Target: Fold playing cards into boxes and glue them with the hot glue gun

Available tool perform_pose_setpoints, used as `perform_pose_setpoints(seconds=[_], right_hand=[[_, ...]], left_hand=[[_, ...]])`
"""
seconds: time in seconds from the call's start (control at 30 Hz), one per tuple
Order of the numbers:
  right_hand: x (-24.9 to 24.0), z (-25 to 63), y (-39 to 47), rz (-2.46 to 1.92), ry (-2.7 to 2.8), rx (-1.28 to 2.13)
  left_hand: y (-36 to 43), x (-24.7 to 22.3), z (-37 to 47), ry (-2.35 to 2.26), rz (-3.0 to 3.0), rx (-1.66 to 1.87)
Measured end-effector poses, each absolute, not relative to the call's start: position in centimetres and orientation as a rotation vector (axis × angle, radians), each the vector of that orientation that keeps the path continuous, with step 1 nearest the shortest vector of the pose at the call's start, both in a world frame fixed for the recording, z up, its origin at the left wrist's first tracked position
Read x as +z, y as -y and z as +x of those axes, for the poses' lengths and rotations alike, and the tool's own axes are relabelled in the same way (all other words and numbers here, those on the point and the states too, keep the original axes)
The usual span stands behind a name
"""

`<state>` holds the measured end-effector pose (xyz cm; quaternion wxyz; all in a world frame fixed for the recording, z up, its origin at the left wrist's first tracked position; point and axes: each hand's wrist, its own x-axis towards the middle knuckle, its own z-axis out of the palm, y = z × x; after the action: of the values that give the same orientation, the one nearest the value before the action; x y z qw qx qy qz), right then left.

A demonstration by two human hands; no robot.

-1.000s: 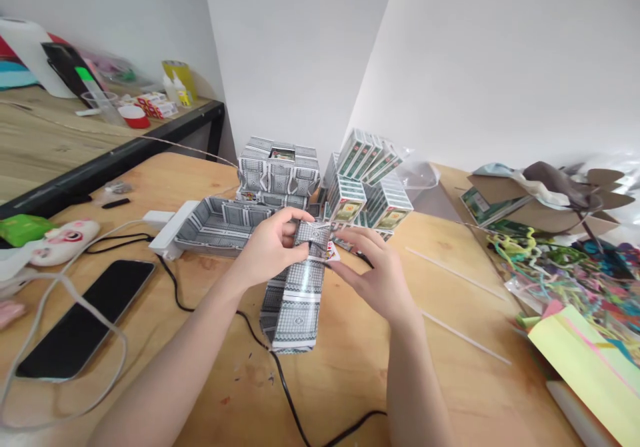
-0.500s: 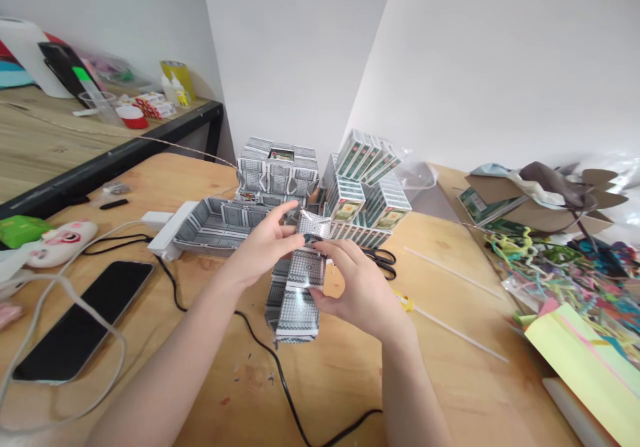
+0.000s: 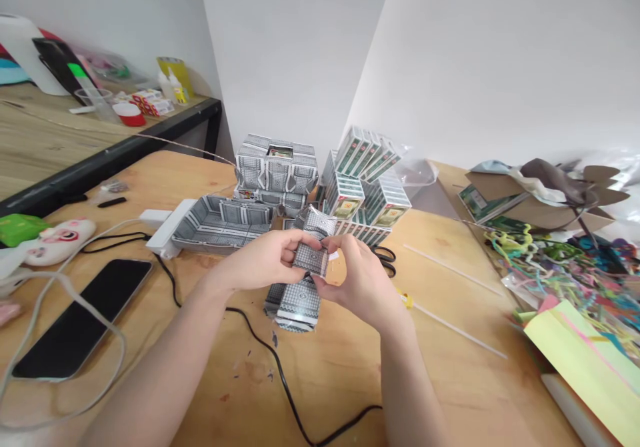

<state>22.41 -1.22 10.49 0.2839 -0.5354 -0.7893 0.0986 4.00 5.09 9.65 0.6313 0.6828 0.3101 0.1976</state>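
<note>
Probably, patterned card piece [image 3: 312,259] is light, bendable, slippery; fingers of left hand [image 3: 265,258] and right hand [image 3: 363,283] clamp its edges, proper holding place.

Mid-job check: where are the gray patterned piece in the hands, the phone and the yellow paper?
Gray patterned piece [image 3: 311,257]: head view, on its upper folded section.
Phone [image 3: 77,327]: head view, on its dark screen.
Yellow paper [image 3: 575,360]: head view, on its top face.
</note>
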Motion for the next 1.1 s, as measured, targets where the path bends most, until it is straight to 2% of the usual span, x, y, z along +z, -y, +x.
perform_pose_setpoints(seconds=[0.3, 1.1], right_hand=[[11.1, 22.3, 2.0, -1.417, 2.194, 0.260], [10.7, 22.7, 1.7, -1.384, 2.226, 0.404]], left_hand=[[-3.6, 11.2, 3.0, -0.894, 1.810, 0.441], [-4.0, 11.3, 3.4, -0.842, 1.992, 0.352]])
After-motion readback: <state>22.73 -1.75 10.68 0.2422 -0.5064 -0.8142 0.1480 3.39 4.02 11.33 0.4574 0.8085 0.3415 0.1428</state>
